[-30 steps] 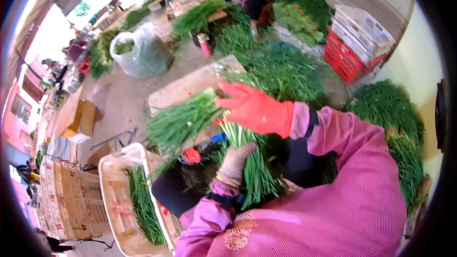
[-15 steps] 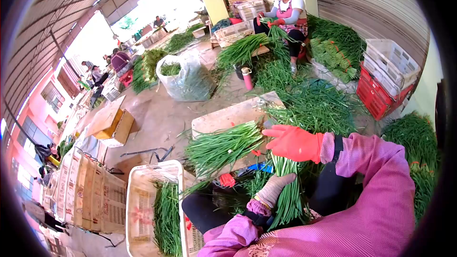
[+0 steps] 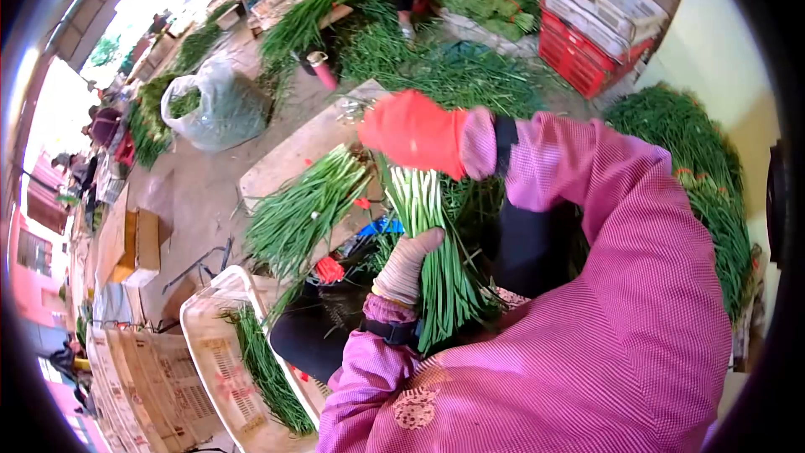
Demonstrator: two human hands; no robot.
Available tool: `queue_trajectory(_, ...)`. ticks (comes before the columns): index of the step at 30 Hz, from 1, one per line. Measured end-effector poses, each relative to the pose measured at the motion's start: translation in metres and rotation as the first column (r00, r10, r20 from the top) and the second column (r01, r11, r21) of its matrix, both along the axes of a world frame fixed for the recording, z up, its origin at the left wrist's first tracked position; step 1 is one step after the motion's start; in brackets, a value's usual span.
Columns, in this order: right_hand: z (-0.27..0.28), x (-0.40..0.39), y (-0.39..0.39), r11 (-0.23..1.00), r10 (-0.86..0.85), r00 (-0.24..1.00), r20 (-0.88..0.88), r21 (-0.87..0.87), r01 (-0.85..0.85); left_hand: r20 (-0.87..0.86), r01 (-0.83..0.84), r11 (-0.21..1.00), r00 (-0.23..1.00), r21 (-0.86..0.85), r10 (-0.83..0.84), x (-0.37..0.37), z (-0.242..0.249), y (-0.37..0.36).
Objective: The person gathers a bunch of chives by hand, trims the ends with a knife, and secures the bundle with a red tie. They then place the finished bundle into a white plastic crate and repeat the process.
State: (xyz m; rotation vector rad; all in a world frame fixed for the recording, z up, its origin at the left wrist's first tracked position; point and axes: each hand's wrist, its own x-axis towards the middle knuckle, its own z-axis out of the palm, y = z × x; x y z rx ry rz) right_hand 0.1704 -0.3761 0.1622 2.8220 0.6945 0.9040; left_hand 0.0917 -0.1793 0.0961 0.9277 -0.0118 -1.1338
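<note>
My left hand (image 3: pixel 407 267), in a pale knit glove, is wrapped round a bundle of green stalks (image 3: pixel 449 285), white ends up. Just above those white ends is my right hand (image 3: pixel 411 132), in an orange-red rubber glove; its fingers are curled, and what they hold, if anything, is hidden. A loose heap of stalks (image 3: pixel 306 205) lies on a wooden board (image 3: pixel 281 155) to the left, near the right hand. Red ties (image 3: pixel 329 270) lie at the board's lower edge.
A white crate (image 3: pixel 214 352) with greens stands at lower left. Beyond the board are a plastic bag (image 3: pixel 222 113) and a pink bottle (image 3: pixel 322 72). Stacked red (image 3: pixel 579 49) and white crates are at upper right, tied bundles (image 3: pixel 692 159) at the right. A co-worker's gloved hands show at the top.
The view has swung, so surroundings sit further left and higher. My right hand has gone from spread fingers beside the bundle's top to curled ones above it. The left hand keeps its hold.
</note>
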Motion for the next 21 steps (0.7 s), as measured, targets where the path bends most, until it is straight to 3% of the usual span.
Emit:
queue_trajectory(3, 0.038, 0.021, -0.052, 0.953, -0.29, 0.921, 0.26, -0.005, 0.301, -0.079, 0.015, 1.0, 0.997, -0.026, -0.017, 0.001, -0.013, 0.006)
queue_trajectory(4, 0.051, 0.022, -0.066, 0.841, -0.539, 0.797, 0.275, 0.114, 0.529, -0.101, -0.016, 0.999, 0.995, -0.046, 0.011, 0.0, -0.015, 0.008)
queue_trajectory(5, 0.053, 0.022, -0.092, 0.865, -0.492, 0.793, 0.36, 0.096, 0.493, -0.148, -0.063, 0.997, 0.988, -0.054, 0.055, -0.001, -0.012, 0.01)
queue_trajectory(6, 0.046, 0.026, -0.105, 0.768, -0.61, 0.671, 0.422, 0.107, 0.632, -0.125, -0.094, 0.993, 0.988, -0.064, 0.086, 0.002, -0.019, 0.014)
queue_trajectory(7, 0.036, 0.024, -0.105, 0.815, -0.579, 0.743, 0.337, 0.209, 0.54, -0.117, -0.11, 0.991, 0.988, -0.077, 0.1, 0.006, -0.021, 0.016)
queue_trajectory(8, 0.03, 0.019, -0.098, 0.837, -0.529, 0.809, 0.257, 0.316, 0.447, -0.11, -0.124, 0.988, 0.987, -0.09, 0.114, 0.01, -0.023, 0.018)
queue_trajectory(10, 0.009, -0.002, -0.062, 0.776, -0.221, 0.973, -0.061, 0.594, 0.213, -0.092, -0.221, 0.973, 0.972, -0.063, 0.215, 0.018, -0.036, 0.023)
queue_trajectory(12, -0.007, -0.032, -0.005, 0.508, 0.176, 0.884, -0.433, 0.809, 0.295, -0.075, -0.281, 0.956, 0.958, -0.078, 0.276, 0.028, -0.04, 0.029)
queue_trajectory(13, -0.033, -0.043, 0.022, 0.522, 0.26, 0.899, -0.351, 0.835, 0.175, -0.033, -0.382, 0.917, 0.924, -0.117, 0.38, 0.023, -0.021, 0.026)
queue_trajectory(14, -0.04, -0.061, 0.05, 0.479, 0.342, 0.858, -0.383, 0.857, 0.191, 0.02, -0.432, 0.895, 0.9, -0.108, 0.436, 0.028, -0.022, 0.035)
queue_trajectory(15, -0.04, -0.076, 0.077, 0.427, 0.457, 0.727, -0.513, 0.843, 0.326, 0.046, -0.509, 0.851, 0.854, -0.132, 0.518, 0.033, -0.018, 0.041)
queue_trajectory(16, -0.057, -0.086, 0.102, 0.406, 0.503, 0.733, -0.458, 0.874, 0.267, 0.07, -0.581, 0.798, 0.8, -0.16, 0.596, 0.039, -0.015, 0.047)
queue_trajectory(17, -0.081, -0.091, 0.127, 0.463, 0.443, 0.785, -0.434, 0.86, 0.215, 0.06, -0.576, 0.785, 0.797, -0.227, 0.602, 0.051, -0.018, 0.068)
queue_trajectory(18, -0.089, -0.09, 0.143, 0.294, 0.545, 0.774, -0.323, 0.938, 0.184, 0.048, -0.571, 0.767, 0.792, -0.294, 0.608, 0.065, -0.023, 0.093)
queue_trajectory(20, -0.084, -0.092, 0.16, 0.209, 0.678, 0.622, -0.391, 0.914, 0.347, -0.006, -0.598, 0.64, 0.733, -0.482, 0.681, 0.088, -0.023, 0.128)
queue_trajectory(21, -0.084, -0.096, 0.165, 0.262, 0.703, 0.551, -0.449, 0.885, 0.385, -0.05, -0.611, 0.589, 0.715, -0.529, 0.697, 0.092, -0.013, 0.142)
